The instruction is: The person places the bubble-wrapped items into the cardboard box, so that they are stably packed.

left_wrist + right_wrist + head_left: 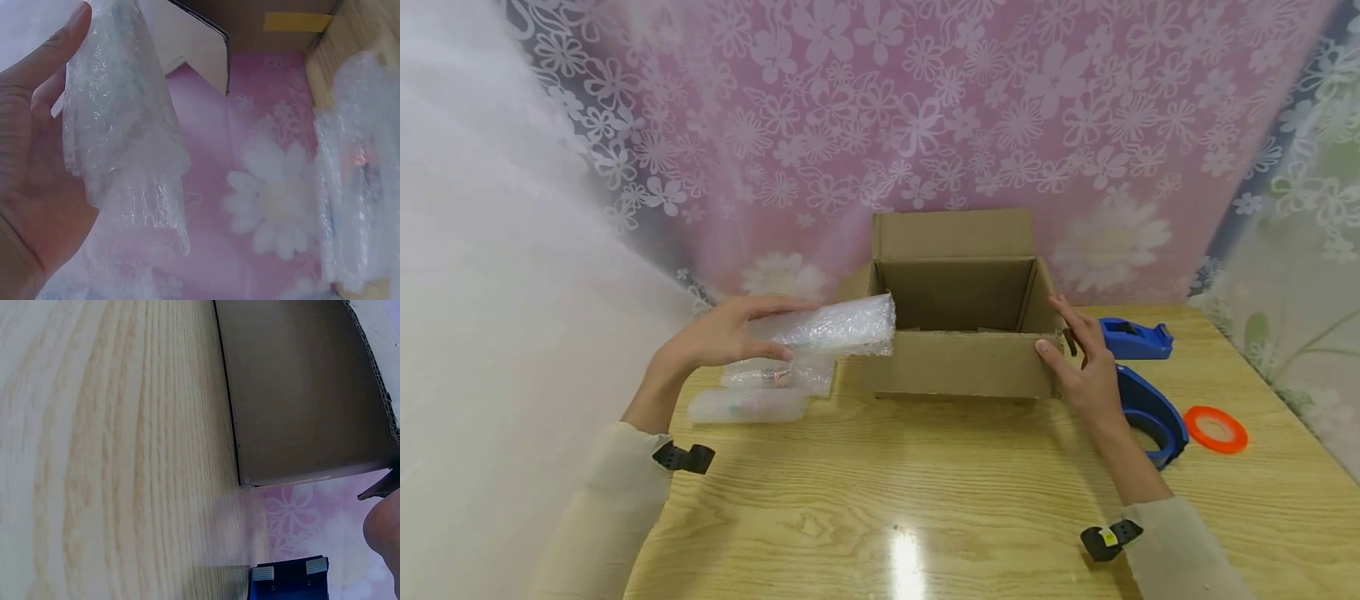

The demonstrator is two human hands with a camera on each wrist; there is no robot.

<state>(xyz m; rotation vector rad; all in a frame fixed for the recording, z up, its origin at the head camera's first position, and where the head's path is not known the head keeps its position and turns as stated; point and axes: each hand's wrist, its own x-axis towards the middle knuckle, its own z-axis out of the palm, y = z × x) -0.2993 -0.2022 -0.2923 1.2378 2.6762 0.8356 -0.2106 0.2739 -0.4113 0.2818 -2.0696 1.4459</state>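
Observation:
My left hand [730, 333] grips a bubble-wrapped bundle [842, 325] between thumb and fingers, its far end overlapping the left front corner of the cardboard box [962, 364] in the head view. The bundle [122, 106] is a cloudy, crinkled roll in the left wrist view; its contents are hidden by the wrap. The box stands with its top open and its back flap [955, 233] raised. At its right front corner, my right hand [1086, 367] holds the box, thumb on the front wall and fingers along the right side. Only a fingertip [384, 525] shows in the right wrist view.
Two more bubble-wrapped bundles, one farther back [805, 372] and one nearer [748, 406], lie below my left hand. Right of the box are a blue tape dispenser [1138, 340], a larger blue curved holder [1168, 417] and an orange tape roll [1216, 429]. A floral curtain [925, 125] hangs behind.

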